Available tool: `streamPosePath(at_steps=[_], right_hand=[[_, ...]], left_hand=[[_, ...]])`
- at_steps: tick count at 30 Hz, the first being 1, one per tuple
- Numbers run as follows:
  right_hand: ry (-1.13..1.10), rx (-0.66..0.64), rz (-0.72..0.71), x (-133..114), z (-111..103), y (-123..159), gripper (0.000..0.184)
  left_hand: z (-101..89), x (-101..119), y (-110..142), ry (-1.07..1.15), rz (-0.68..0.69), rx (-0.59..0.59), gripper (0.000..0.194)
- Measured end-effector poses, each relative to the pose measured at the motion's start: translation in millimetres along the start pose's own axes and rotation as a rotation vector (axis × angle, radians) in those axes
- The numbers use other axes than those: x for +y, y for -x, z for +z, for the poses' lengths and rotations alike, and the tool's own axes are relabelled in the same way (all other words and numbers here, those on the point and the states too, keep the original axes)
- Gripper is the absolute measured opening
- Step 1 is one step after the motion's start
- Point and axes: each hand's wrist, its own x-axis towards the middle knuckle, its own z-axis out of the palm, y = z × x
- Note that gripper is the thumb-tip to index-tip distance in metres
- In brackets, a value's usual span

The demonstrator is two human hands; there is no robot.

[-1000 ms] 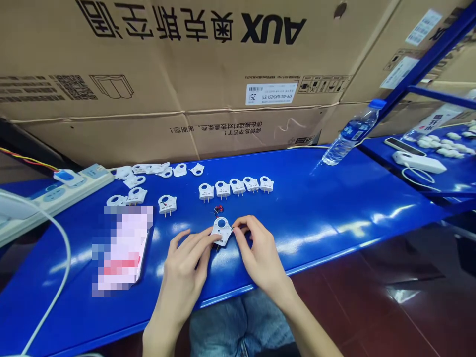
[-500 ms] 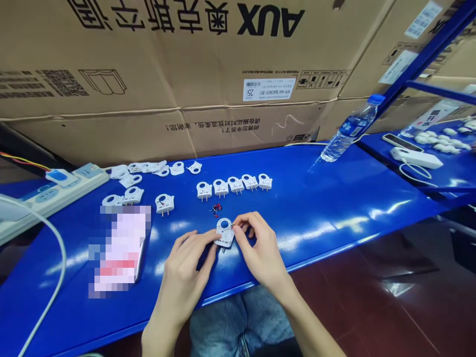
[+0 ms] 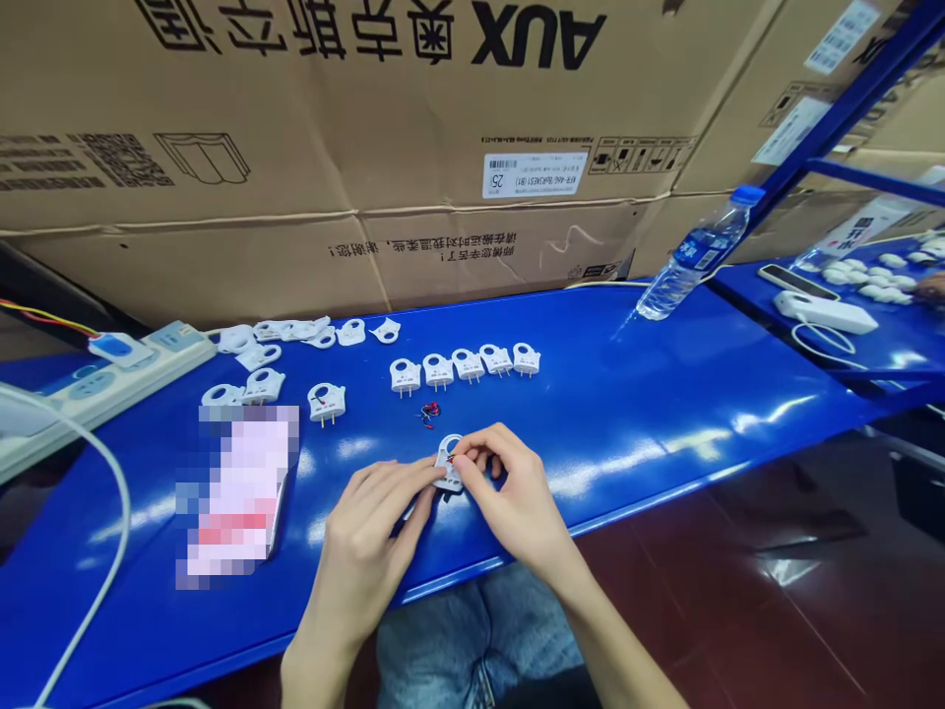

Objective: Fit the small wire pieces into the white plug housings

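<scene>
Pinched between the fingers of my left hand (image 3: 378, 512) is a white plug housing (image 3: 447, 483) with a round opening at its top and dark prongs below. My right hand (image 3: 518, 492) is closed at the housing's upper right face, its fingertips on a thin red and dark wire (image 3: 451, 459). Those fingertips cover part of the housing, so the wire's far end is hidden. Just beyond lies a small tangle of red and black wires (image 3: 430, 410). A row of several similar white plugs (image 3: 468, 365) stands behind it.
Another white plug (image 3: 326, 402) stands at left, near a blurred pink phone-like item (image 3: 243, 492). Loose white covers (image 3: 295, 331) lie at the back, beside a power strip (image 3: 103, 384). A water bottle (image 3: 698, 258) leans at right. Cardboard boxes (image 3: 413, 177) wall the rear.
My right fingertips have moved left, from the housing's edge onto its face, bringing the wire over it. The housing has turned slightly and shifted a little right in my left hand.
</scene>
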Motion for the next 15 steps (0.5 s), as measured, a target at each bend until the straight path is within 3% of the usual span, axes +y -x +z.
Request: streamPosePath(at_steps=[6,15], right_hand=[[0.043,-0.018,-0.009,1.7,0.1,-0.2,0.011],[0.071,-0.025,-0.026,2.1,0.1,0.3,0.007]], left_hand=[[-0.6,0.9,0.2,0.024,0.015,0.008,0.026],[1.0,1.0,2.8,-0.021,-0.099,0.009,0.021]])
